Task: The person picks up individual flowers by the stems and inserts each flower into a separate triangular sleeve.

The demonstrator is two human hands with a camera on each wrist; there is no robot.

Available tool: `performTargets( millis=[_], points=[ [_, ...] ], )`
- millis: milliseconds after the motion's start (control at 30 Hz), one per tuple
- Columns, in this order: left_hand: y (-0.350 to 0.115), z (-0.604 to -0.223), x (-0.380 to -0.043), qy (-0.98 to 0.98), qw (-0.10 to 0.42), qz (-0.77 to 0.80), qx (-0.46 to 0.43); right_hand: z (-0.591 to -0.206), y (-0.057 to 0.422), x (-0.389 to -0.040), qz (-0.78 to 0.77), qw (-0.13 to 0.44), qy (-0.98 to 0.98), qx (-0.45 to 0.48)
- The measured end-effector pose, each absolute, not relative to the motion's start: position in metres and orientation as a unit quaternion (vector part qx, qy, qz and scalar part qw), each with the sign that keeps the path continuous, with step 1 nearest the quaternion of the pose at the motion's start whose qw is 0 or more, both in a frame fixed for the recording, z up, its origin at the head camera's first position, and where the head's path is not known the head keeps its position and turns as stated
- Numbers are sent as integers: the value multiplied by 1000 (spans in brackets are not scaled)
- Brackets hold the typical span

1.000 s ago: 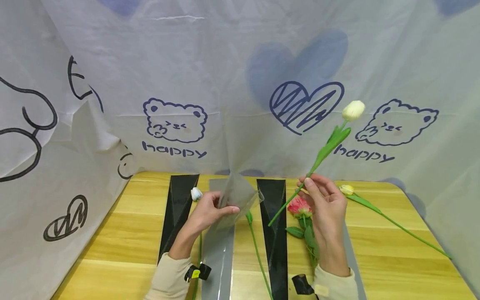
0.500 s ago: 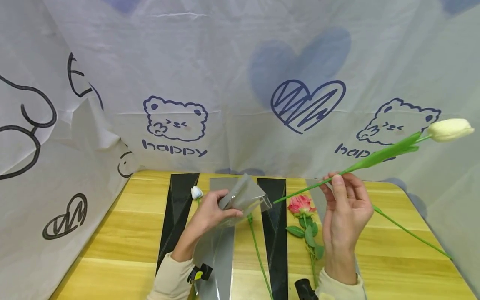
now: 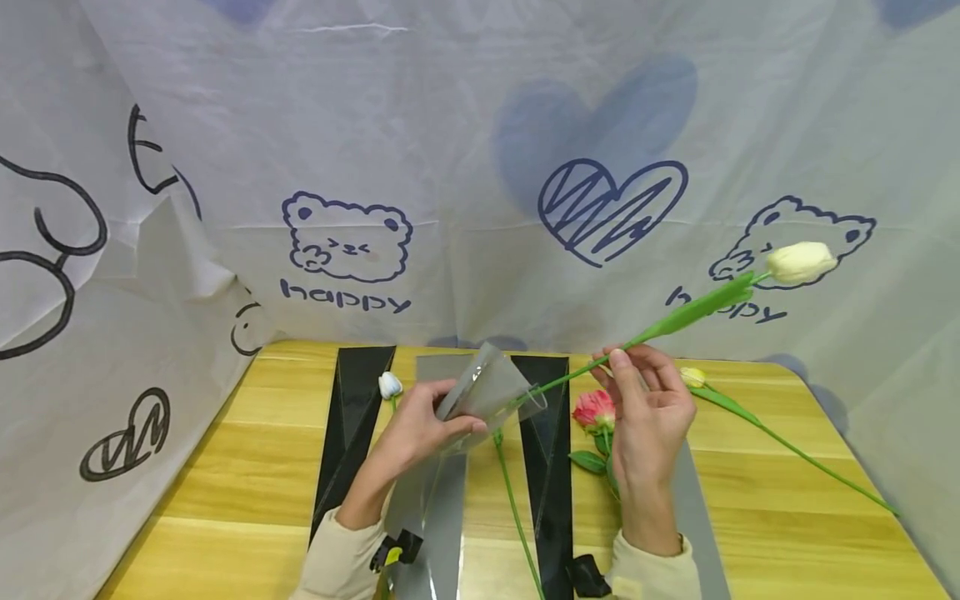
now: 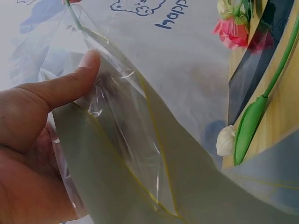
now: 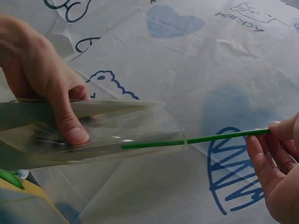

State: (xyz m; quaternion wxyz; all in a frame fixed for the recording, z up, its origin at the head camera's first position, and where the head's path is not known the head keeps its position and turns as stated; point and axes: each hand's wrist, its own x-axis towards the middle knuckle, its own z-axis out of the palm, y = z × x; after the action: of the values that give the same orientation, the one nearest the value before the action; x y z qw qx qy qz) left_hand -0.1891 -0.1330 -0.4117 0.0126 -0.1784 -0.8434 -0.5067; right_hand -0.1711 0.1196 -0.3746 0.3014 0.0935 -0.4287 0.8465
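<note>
My left hand (image 3: pixel 426 425) grips a grey and clear flower wrapping sleeve (image 5: pixel 107 123), thumb on top and fingers behind. Gold lines edge the grey panels in the left wrist view. The sleeve's mouth points right. My right hand (image 3: pixel 647 408) pinches the green stem of a white tulip (image 3: pixel 801 263) between thumb and fingertips. Its bloom leans up to the right, above the hand. In the right wrist view the stem's lower end (image 5: pixel 154 143) lies inside the clear mouth of the sleeve.
On the wooden table (image 3: pixel 795 433) lie a pink rose (image 3: pixel 594 410), a yellow tulip (image 3: pixel 693 377) and a pale blue-white tulip (image 3: pixel 390 385). Black sleeves (image 3: pixel 551 483) and grey sleeves (image 3: pixel 446 517) lie flat among them. A printed white cloth (image 3: pixel 480 125) hangs behind.
The white tulip has tipped from steep to a low slant, and the right hand swung right, then back left. The stem's end has entered the sleeve, whose mouth tilted toward it.
</note>
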Motion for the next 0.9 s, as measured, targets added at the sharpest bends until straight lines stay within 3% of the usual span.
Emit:
performTargets(
  millis=[467,900],
  points=[
    [-131,-409,-187,-847,33,-494,-195,-381,105,-173,822,234,-511,94],
    [-126,-409,-184,-815,13,-529,-235,-388,91,-173,776,235,-579,89]
  ],
)
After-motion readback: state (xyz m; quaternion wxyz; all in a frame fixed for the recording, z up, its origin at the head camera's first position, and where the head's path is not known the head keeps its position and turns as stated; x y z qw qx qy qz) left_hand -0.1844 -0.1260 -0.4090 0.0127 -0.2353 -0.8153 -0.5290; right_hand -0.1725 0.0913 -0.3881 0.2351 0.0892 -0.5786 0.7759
